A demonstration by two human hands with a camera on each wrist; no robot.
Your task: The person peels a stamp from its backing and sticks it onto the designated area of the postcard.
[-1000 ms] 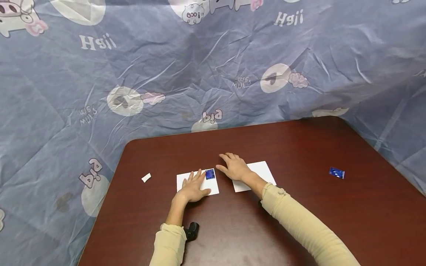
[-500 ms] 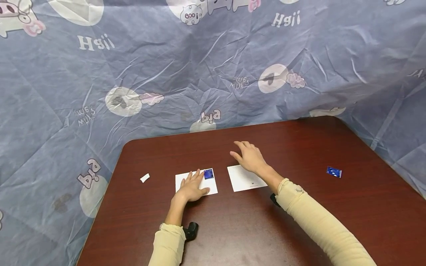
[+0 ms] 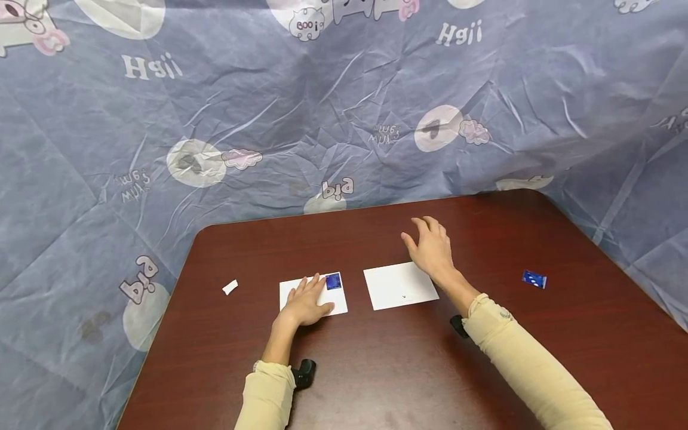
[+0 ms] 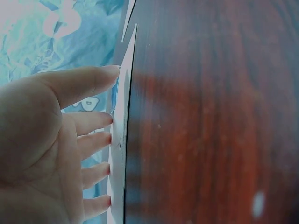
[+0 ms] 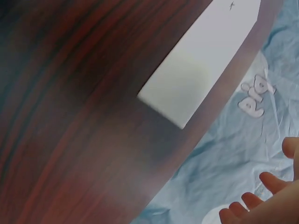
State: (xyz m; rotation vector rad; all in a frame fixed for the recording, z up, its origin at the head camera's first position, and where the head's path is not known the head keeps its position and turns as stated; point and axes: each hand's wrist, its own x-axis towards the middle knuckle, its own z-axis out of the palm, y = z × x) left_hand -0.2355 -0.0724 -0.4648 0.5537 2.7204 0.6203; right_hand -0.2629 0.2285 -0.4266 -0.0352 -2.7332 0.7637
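My left hand (image 3: 303,304) rests on the left white card (image 3: 341,301), fingers straight and spread. A small blue square (image 3: 334,281) lies at the card's upper right corner, right by the fingertips. In the left wrist view the fingertips meet the surface of the card (image 4: 120,116), seen nearly edge-on. My right hand (image 3: 434,251) is raised over the far right corner of a second white card (image 3: 395,289), with fingers loosely bent and nothing in them. The right wrist view shows this card (image 5: 187,79) flat on the table, apart from the fingers.
A blue patterned packet (image 3: 534,279) lies on the right side of the brown table (image 3: 484,230). On the left is a small white scrap (image 3: 230,287). A printed blue-grey cloth (image 3: 301,119) hangs behind the table's far edge.
My right hand has lifted off the right card and moved right and away from me, uncovering most of the card. My left hand has stayed on its card.
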